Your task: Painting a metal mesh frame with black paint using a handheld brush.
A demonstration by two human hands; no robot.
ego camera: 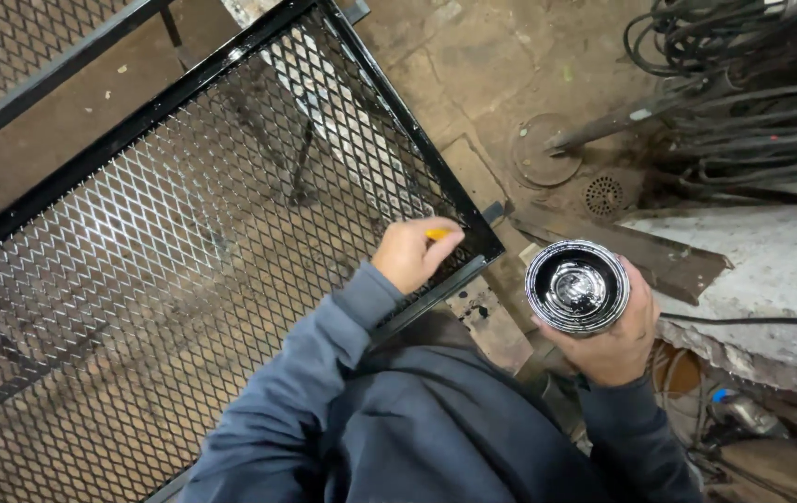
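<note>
- The left hand (409, 253) is closed around a thin tool with a yellow handle (437, 234), probably a small brush. It rests at the near right corner of the black mesh frame (184, 270).
- The right hand (614, 340) wraps its fingers around an open can of black paint (577, 286), held upright beyond the frame's corner, above the dirty floor (473, 84).
- The can looks stiff and rather heavy. Its wet rim seems slippery, so the side wall is the better place to hold.

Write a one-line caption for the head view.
Left hand holds a yellow-handled tool at a black mesh panel; right hand holds an open can of black paint.
</note>
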